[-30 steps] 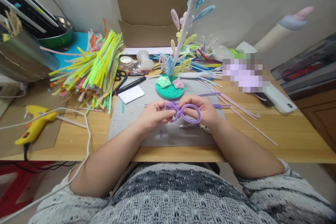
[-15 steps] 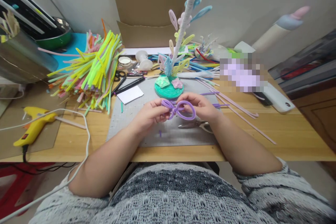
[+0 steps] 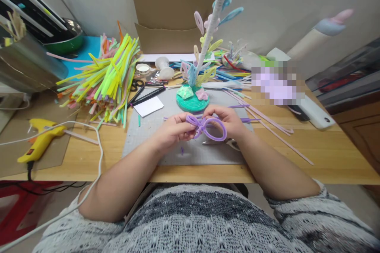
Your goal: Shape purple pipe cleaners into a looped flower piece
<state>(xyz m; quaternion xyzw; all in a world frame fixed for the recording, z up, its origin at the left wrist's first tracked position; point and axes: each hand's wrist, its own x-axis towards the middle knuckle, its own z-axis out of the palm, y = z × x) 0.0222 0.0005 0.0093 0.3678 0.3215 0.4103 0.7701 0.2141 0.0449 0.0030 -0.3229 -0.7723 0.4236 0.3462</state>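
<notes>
Between my two hands is a purple pipe cleaner (image 3: 225, 131) bent into loops that meet at a twisted middle, like a bow. My left hand (image 3: 175, 129) pinches the loops on its left side. The fingers of my right hand (image 3: 226, 119) are closed behind the larger right loop, near the twist; their tips are partly hidden. Below my right hand lie scissors (image 3: 212, 142), half covered by the wrist. Loose purple pipe cleaners (image 3: 251, 120) lie behind the right wrist, and a short purple scrap (image 3: 182, 150) rests on the grey cutting mat (image 3: 139, 146).
A green round base (image 3: 192, 104) with a tall white stem (image 3: 212, 21) and pipe-cleaner flowers stands just beyond my hands. At left are a pipe-cleaner bundle (image 3: 109, 83) and a yellow glue gun (image 3: 41, 138), its white cable crossing my left forearm. A white card (image 3: 149, 106) and pens (image 3: 148, 95) lie nearby.
The purple loops have tilted and shifted slightly right and down, the right loop now showing wider. Both hands keep their hold. The whole view has shifted a little.
</notes>
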